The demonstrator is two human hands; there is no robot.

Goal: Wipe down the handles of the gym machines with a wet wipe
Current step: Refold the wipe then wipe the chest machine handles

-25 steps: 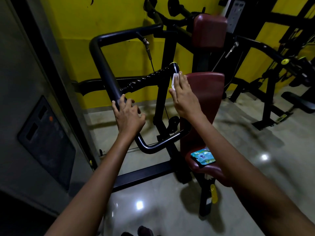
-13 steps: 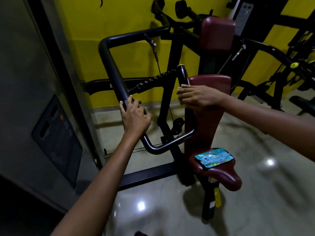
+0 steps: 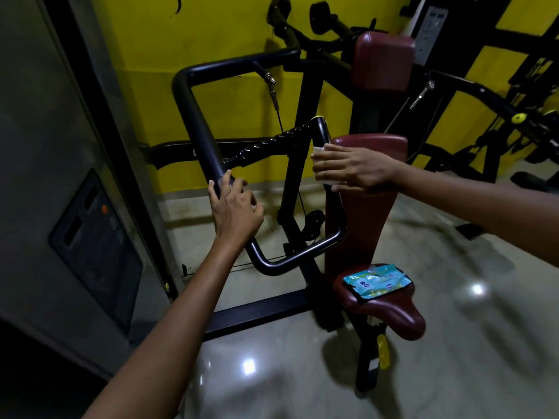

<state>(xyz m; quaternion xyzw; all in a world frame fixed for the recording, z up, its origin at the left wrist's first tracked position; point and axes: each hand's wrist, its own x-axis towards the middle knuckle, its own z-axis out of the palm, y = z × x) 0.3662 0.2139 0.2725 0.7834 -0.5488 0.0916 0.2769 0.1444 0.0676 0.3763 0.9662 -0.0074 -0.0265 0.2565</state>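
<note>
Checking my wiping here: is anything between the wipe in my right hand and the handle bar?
Nothing visible: the right hand wraps the white wipe directly around the upright handle bar.

The scene is dim and murky, with deep shadow along the lower left edge. Small bright glare spots sit on the glossy floor (image 3: 302, 373) — reflections of lights overhead. The yellow wall (image 3: 230, 31) is the brightest area. Wide-angle distortion bends straight lines toward the edges. The picture is soft and grainy — black machine frame (image 3: 196, 122) detail merges into darkness.
</note>
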